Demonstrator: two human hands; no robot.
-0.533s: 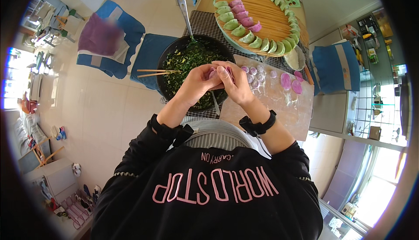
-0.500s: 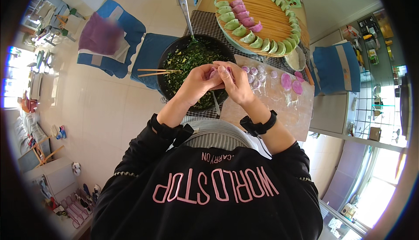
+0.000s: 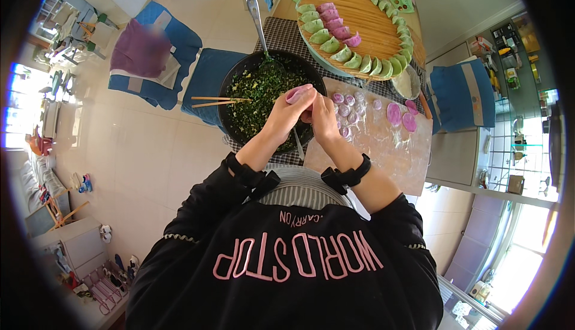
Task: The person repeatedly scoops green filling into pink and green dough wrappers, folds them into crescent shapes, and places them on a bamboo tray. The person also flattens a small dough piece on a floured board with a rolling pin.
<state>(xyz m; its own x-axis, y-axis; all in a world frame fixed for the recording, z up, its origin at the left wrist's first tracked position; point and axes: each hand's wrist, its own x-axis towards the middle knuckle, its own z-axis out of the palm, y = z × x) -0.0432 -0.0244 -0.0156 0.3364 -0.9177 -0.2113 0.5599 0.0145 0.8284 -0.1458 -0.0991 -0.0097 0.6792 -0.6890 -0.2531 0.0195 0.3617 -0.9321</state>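
Over the right part of a black pan (image 3: 223,117) of chopped green filling (image 3: 254,93), both my hands are brought together around a pink dumpling (image 3: 294,95). My left hand (image 3: 287,113) is closed on it, and a bit of the pink dough shows above the fingers. Pressed against the left from the other side is my right hand (image 3: 324,118), its fingers also closed on the dumpling. The hands hide most of it. A pair of chopsticks (image 3: 215,100), a slotted metal spatula (image 3: 255,19) and a spoon (image 3: 298,144) rest in the pan.
Right of the pan, a floured board (image 3: 365,162) carries small pink dough balls (image 3: 345,112) and flat pink wrappers (image 3: 393,114). Behind it stands a round tray (image 3: 374,30) with green dumplings (image 3: 320,36) and pink ones. A flour bowl (image 3: 408,84) sits beside the tray. Blue-covered chairs (image 3: 464,96) flank the table.
My hands have turned and shifted around the dumpling; the left now sits more in front, with the pink dough showing at its upper left. The view has moved slightly.
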